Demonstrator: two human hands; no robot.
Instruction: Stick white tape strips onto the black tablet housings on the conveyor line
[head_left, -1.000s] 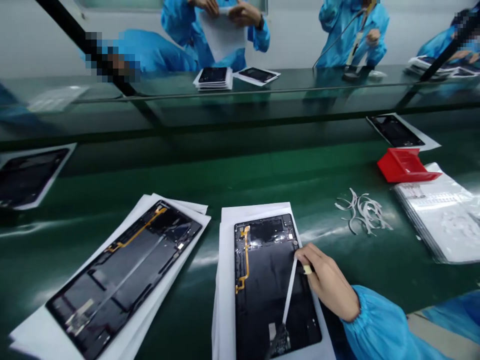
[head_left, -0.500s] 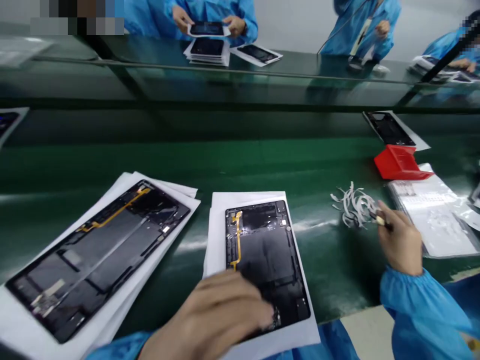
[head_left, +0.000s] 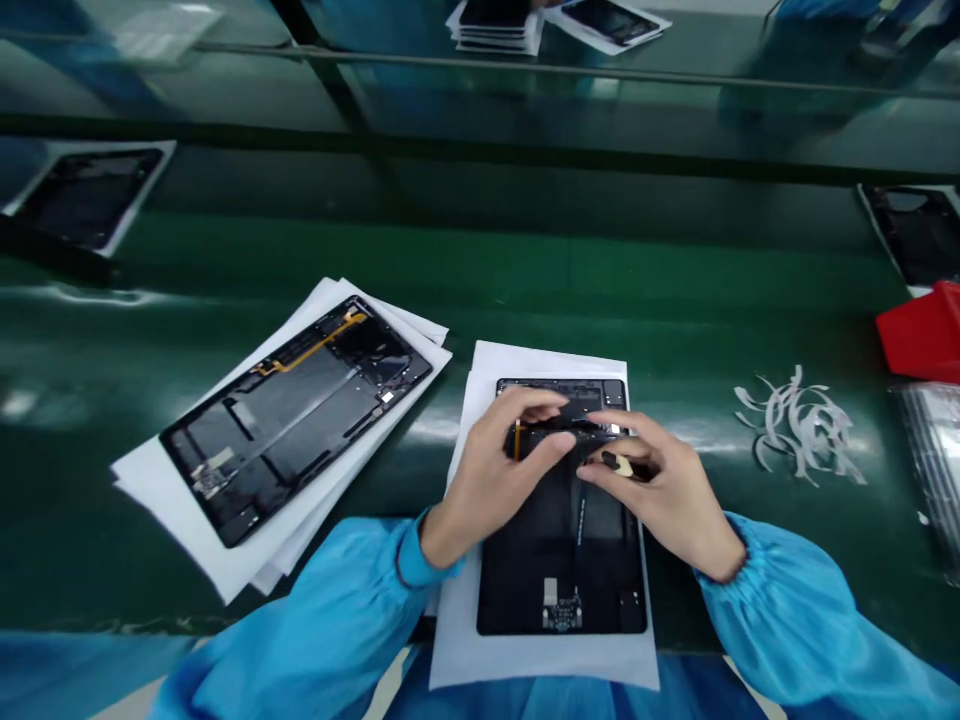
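An opened tablet shell [head_left: 525, 560] with a dark interior, a small circuit board and an orange flex cable lies upright in front of me on white paper sheets [head_left: 480, 665]. Over its upper part hovers or rests my left hand [head_left: 502, 450], thumb and fingers apart with nothing visible between them. My right hand [head_left: 660, 490], close beside it, pinches a small black-and-cream tool [head_left: 619, 463]; its tip is hidden among the fingers. Both hands cover part of the tablet's upper interior. Whether the fingertips touch the shell is unclear.
A second opened tablet [head_left: 296, 420] lies slanted on paper at the left. White curled strips [head_left: 802, 425] are heaped to the right, near a red bin [head_left: 922, 330] and plastic-covered sheets [head_left: 934, 470]. More tablets [head_left: 94, 195] lie farther back, beyond the green table [head_left: 525, 280].
My right hand has moved left from the white strips to the tablet, still holding the small tool. My left hand has shifted from the tablet's lower part to its upper part. The view has tilted down.
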